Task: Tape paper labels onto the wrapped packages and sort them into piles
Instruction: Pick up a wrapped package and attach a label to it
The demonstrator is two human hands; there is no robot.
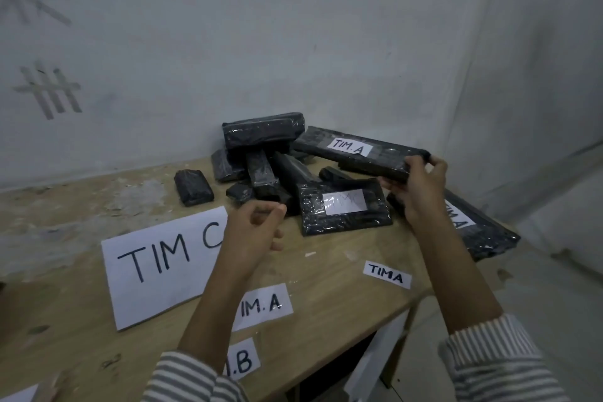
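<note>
Packages in black wrap crowd the far end of the wooden table, against the wall. One long flat package, with a white label reading "TIM.A" on its top face, is raised above the heap, its near end clamped in the right hand: fingers curled over the upper edge, thumb underneath. Just below it lies a flat package whose label shows only faint lettering under shiny film. Behind the right wrist, another long labelled package lies along the table's right edge. Unlabelled bundles are piled behind, and a small one sits apart to the left.

The left hand hovers over the table with fingers loosely curled and thumb near the forefinger; nothing can be made out between them.

Loose paper slips lie on the near tabletop: a large sheet reading "TIM C", a slip "TIMA" at right, one reading "IM.A" partly under the left forearm, and one ending in "B". Both sleeves are striped.
</note>
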